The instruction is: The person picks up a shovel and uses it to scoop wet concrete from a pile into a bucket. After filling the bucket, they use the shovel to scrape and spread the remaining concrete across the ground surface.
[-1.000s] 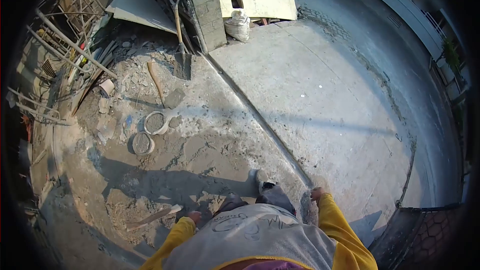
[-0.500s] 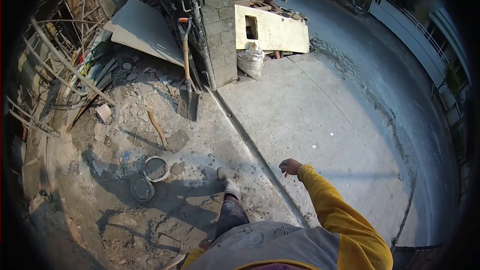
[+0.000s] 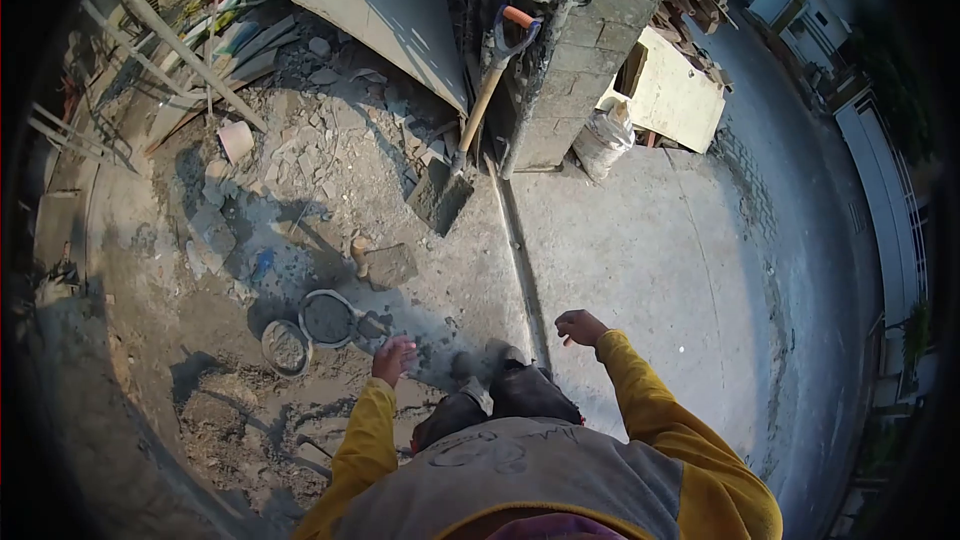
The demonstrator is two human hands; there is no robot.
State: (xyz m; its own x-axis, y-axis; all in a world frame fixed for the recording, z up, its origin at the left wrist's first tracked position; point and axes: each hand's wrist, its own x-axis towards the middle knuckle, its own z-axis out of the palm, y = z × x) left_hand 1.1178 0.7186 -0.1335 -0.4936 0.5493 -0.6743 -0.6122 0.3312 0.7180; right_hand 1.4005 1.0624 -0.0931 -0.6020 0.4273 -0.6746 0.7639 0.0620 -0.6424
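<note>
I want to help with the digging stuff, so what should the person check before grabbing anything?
1. Left hand free: ok, it holds nothing.
2. Right hand free: ok, empty, held out over the concrete.
3. Shovel easy to find: ok, it leans on the block pillar, blade on the ground.
4. Buckets close: ok, two sit near the left hand.
5. Footing: not ok, rubble and loose sand lie ahead.
6. What fills the buckets: cannot tell for sure, it looks grey.
</note>
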